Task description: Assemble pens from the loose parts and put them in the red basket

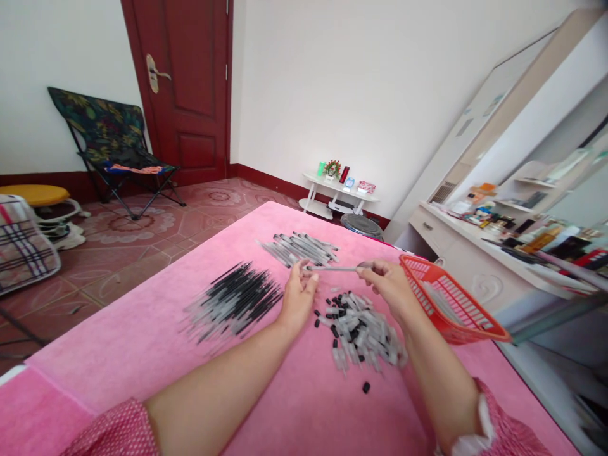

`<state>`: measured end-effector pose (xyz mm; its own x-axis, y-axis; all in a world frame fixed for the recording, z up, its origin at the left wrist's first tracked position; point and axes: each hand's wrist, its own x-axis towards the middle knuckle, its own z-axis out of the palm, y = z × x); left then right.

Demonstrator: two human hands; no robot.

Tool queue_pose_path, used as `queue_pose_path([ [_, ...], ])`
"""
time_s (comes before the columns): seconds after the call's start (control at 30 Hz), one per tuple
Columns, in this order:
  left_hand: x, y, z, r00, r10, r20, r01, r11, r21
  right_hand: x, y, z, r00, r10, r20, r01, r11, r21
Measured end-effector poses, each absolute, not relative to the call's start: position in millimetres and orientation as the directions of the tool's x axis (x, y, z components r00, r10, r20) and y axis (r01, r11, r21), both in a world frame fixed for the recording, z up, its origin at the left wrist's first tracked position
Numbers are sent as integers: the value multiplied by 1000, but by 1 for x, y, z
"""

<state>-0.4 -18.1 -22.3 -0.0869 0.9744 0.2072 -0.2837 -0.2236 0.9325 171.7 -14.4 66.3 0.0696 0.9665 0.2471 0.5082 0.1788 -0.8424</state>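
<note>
A slim grey pen [335, 269] is stretched level between my two hands above the pink table cover. My left hand [299, 291] pinches its left end, and my right hand [387, 285] grips the right end between thumb and fingers. Just behind the left hand lies a pile of grey pen barrels [304, 247]. To the left spreads a heap of thin pen refills [237, 297], dark at their far ends. Between my forearms sits a mound of clear pen caps [365, 332] mixed with small black plugs [366, 387]. The pen's tips are partly covered by my fingers.
A red plastic basket [456, 303] with pale sticks inside stands at the table's right edge. Beyond the pink-covered table [142, 335] are a folding chair [114, 139], a small white stand [342, 183] and a cluttered dresser [475, 240] on the right.
</note>
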Motion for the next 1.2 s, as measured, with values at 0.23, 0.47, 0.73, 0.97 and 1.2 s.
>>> queue_pose_path([
  [0.23, 1, -18, -21, -29, 992, 124, -325, -127, 937, 171, -31, 66, 95, 965, 246, 245, 217, -945],
  [0.47, 2, -24, -16, 115, 986, 123, -349, -75, 934, 152, -35, 48, 100, 978, 184, 16, 183, -983],
  [0.73, 0, -19, -20, 44, 993, 114, -375, -89, 923, 157, -32, 44, 234, 958, 167, -87, 192, -978],
  [0.97, -1, -22, -18, 81, 982, 169, -324, -134, 937, 154, -33, 43, 215, 966, 141, -129, 171, -977],
  [1.2, -3, -24, -20, 130, 972, 194, -279, -152, 948, 154, -33, 42, 201, 969, 142, -141, 172, -975],
])
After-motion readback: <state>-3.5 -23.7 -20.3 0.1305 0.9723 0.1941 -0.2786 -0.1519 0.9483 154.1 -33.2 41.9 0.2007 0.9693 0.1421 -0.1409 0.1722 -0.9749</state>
